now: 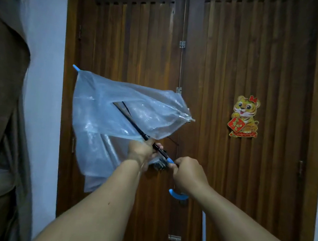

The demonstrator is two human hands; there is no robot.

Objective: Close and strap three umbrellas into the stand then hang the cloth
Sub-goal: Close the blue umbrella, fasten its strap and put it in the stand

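A clear plastic umbrella [115, 115] with a black shaft, a blue tip at upper left and a blue curved handle [178, 195] is held up in front of the wooden door, its canopy half folded and slack. My left hand [140, 152] grips the black shaft at the canopy's lower edge. My right hand [187, 173] grips the shaft's blue lower end just above the handle's hook. No stand is in view.
A dark wooden slatted double door [239, 70] fills the background, with a tiger sticker [244, 116] on its right leaf. Brown cloth [4, 63] hangs at the left edge against the pale wall. A thin white rod [203, 234] runs down below my right arm.
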